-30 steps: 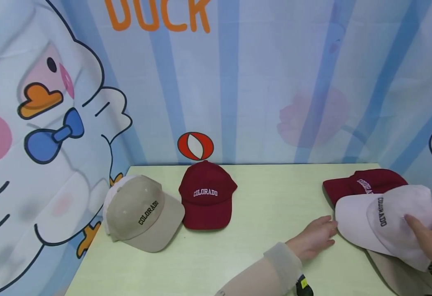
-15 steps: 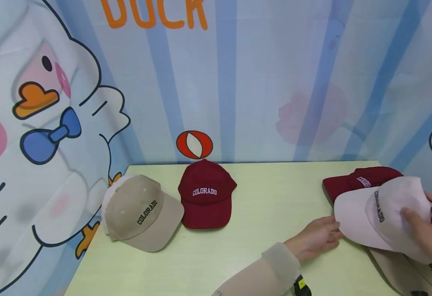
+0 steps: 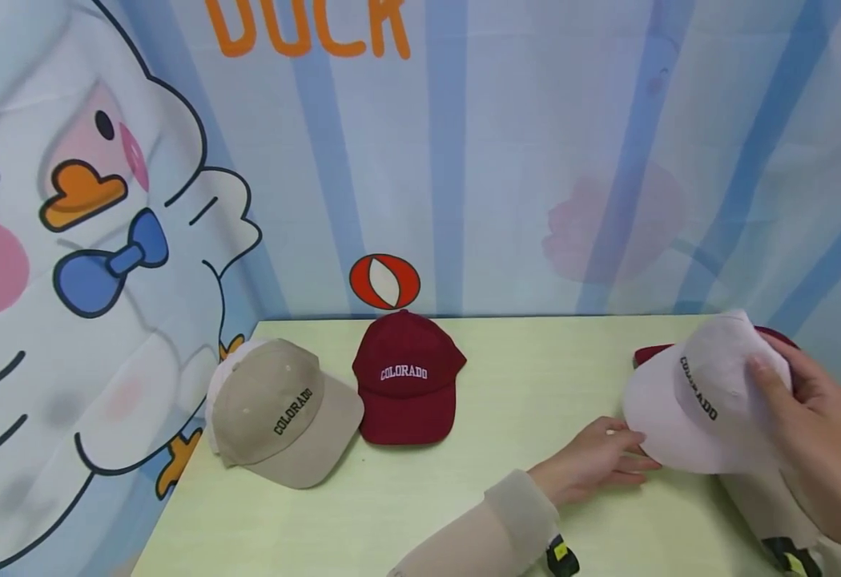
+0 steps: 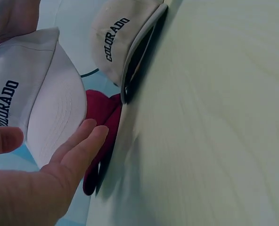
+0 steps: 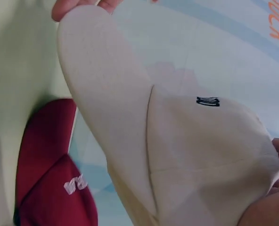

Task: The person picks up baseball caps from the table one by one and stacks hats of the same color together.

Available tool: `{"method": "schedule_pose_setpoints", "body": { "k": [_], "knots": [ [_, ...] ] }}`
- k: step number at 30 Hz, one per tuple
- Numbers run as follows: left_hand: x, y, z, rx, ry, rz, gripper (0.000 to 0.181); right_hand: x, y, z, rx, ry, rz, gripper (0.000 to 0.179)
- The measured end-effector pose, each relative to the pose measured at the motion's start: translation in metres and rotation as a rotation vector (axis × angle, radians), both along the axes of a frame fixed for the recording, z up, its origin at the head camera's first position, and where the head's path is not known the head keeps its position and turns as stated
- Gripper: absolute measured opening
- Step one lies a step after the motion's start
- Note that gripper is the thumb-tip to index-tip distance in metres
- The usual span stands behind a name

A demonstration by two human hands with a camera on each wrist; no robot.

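Note:
A white baseball cap [image 3: 716, 401] with dark COLORADO lettering is tilted at the right of the table. My right hand [image 3: 817, 441] grips the back of its crown, thumb on the outside and fingers behind. My left hand [image 3: 593, 461] is at the front edge of the brim, its fingers nearly straight. In the left wrist view, the left thumb [image 4: 6, 140] stands apart from those fingers. Behind the white cap lies a maroon cap [image 5: 47, 141], mostly hidden in the head view. A beige cap [image 3: 755, 497] lies nearer me, partly covered by the white cap and right hand.
On the left, a beige cap [image 3: 269, 413] sits over a whitish one [image 3: 215, 385], its brim against a maroon cap [image 3: 406, 385]. A printed duck curtain [image 3: 507, 160] rises along the back and sides of the pale table [image 3: 529, 393].
The white cap has risen from the pile and shifted left in my right hand, covering more of the maroon cap. My left hand has moved slightly left, staying at the brim.

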State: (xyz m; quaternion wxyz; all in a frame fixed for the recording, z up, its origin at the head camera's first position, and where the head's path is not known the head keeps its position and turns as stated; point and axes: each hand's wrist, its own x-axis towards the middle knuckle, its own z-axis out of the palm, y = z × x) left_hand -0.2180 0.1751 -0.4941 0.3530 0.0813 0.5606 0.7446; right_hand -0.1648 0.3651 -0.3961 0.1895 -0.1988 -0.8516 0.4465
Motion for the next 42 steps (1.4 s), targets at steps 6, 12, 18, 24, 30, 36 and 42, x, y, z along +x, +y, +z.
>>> {"method": "schedule_pose_setpoints", "body": {
  "k": [6, 12, 18, 24, 30, 36, 42],
  "knots": [
    [-0.006, -0.023, 0.003, -0.092, 0.080, 0.030, 0.015, -0.013, -0.010, 0.007, -0.004, 0.048, 0.145, 0.054],
    [-0.018, -0.051, 0.003, -0.236, 0.188, 0.012, 0.017, -0.027, -0.017, 0.019, 0.005, 0.031, 0.285, 0.057],
    [-0.026, -0.071, 0.011, -0.410, 0.300, 0.009, 0.033, -0.031, -0.014, 0.027, -0.032, -0.010, 0.423, 0.058],
    [-0.040, -0.095, 0.027, -0.649, 0.513, 0.049, 0.042, -0.043, -0.020, 0.028, -0.090, -0.054, 0.508, 0.056],
    [-0.055, -0.105, 0.044, -0.639, 0.725, 0.220, 0.043, -0.054, -0.035, 0.025, -0.148, -0.096, 0.592, 0.053],
    [-0.061, -0.106, 0.060, -0.467, 0.894, 0.258, 0.052, -0.063, -0.051, 0.018, -0.210, -0.087, 0.752, 0.042],
    [-0.062, -0.106, 0.066, -0.420, 0.979, 0.243, 0.045, -0.072, -0.064, 0.013, -0.272, -0.065, 0.879, 0.034]
  ]
}}
